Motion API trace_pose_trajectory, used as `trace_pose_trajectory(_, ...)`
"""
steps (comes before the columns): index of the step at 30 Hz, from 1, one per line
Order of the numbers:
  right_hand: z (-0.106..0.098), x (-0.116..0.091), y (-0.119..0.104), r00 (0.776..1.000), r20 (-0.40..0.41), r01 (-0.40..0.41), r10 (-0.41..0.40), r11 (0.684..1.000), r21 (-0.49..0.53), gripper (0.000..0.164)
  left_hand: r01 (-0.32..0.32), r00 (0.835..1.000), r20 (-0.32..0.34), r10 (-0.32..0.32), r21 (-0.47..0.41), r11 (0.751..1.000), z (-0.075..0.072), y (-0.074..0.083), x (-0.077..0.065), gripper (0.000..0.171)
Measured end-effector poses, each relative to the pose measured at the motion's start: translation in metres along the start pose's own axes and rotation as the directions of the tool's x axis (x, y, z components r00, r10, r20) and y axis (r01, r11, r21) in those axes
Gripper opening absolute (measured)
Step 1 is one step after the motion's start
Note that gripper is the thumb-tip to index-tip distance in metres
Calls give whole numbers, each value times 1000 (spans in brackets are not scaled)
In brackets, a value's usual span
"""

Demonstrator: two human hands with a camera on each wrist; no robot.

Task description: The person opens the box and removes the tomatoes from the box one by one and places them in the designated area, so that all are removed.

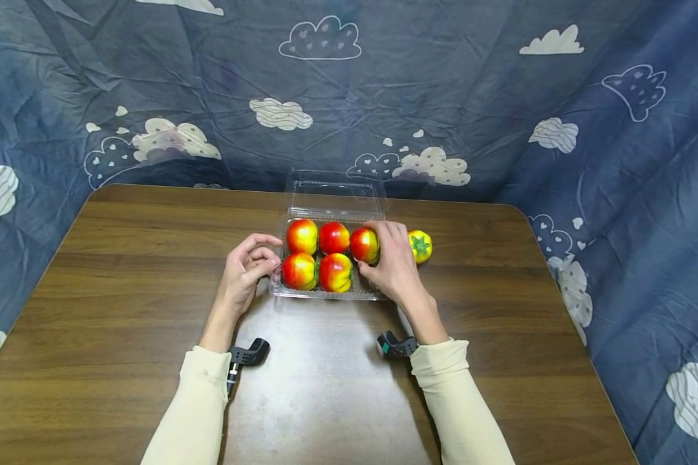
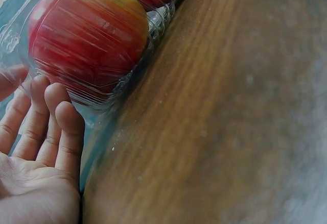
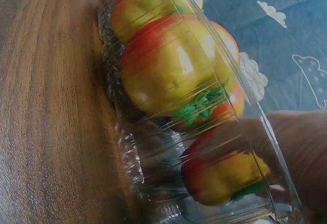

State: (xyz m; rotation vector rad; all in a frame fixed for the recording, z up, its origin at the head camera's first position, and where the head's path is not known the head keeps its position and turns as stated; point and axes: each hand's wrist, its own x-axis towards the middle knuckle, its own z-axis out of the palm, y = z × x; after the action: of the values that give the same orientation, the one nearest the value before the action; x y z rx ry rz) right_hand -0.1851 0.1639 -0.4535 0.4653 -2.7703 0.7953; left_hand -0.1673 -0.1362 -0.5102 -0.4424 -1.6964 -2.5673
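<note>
A clear plastic clamshell box point(image 1: 326, 295) sits on the table with its lid point(image 1: 337, 194) folded back. Red-and-yellow fruits with green leafy tops lie inside, such as the front-left fruit point(image 1: 298, 270) and the front-middle fruit point(image 1: 335, 272). My right hand point(image 1: 394, 265) grips another fruit point(image 1: 364, 245) at the back right of the box, thumb on its near side. Through the clear wall, the right wrist view shows this held fruit point(image 3: 219, 175) low in the box. My left hand point(image 1: 245, 274) is at the box's left end, fingers point(image 2: 69, 127) loosely bent, fingertips right at the wall.
One more yellow fruit point(image 1: 421, 246) with its green top showing lies on the table just right of the box, close beyond the right hand. Behind the wooden table point(image 1: 151, 290) hangs a blue cloud-patterned cloth point(image 1: 227, 77).
</note>
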Motion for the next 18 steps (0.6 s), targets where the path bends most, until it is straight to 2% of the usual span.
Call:
trace_pose_trajectory(8, -7, 0, -1, 998, -42, -47, 52, 992, 121, 69, 0, 1000, 9, 0, -3, 1000, -1, -1, 1, 29)
trace_pose_trajectory(13, -10, 1, 0, 988, -141, -35, 62, 982, 183, 69, -1, 1000, -4, 1, -1, 1000, 1, -1, 0, 32)
trace_pose_trajectory(18, -10, 1, 1, 965, -253, -5, 69, 970, 244, 69, -3, 1000, -7, 3, 2, 1000, 3, 0, 0, 33)
